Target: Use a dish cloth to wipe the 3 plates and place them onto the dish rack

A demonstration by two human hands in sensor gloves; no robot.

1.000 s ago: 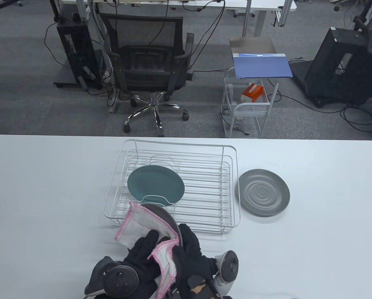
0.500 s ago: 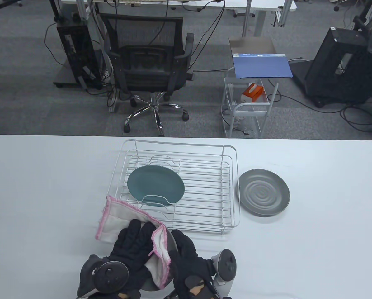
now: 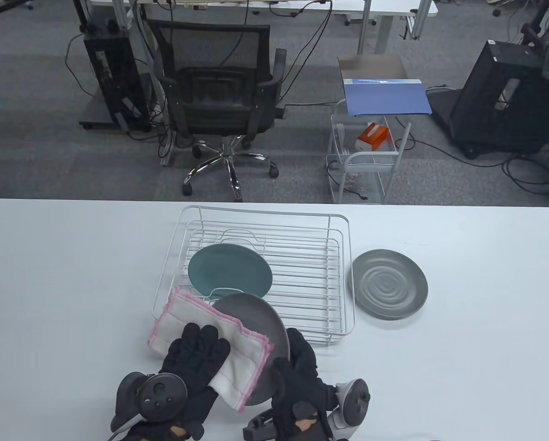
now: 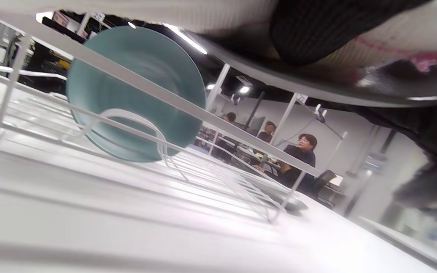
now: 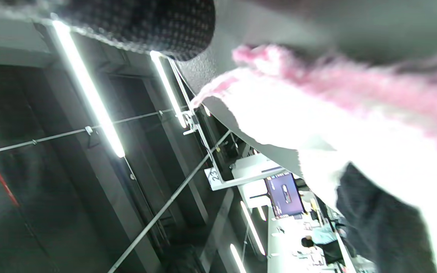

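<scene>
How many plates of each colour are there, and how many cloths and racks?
Teal round plates: 1, standing in the rack
Grey round plates: 2, one held in the hands, one flat on the white table
Pink-edged white dish cloths: 1
White wire dish racks: 1
Total: 5

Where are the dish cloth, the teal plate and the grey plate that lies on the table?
dish cloth (image 3: 196,317): table view, its white middle.
teal plate (image 3: 228,273): table view, middle of its face.
grey plate on the table (image 3: 389,284): table view, its ringed centre.
</scene>
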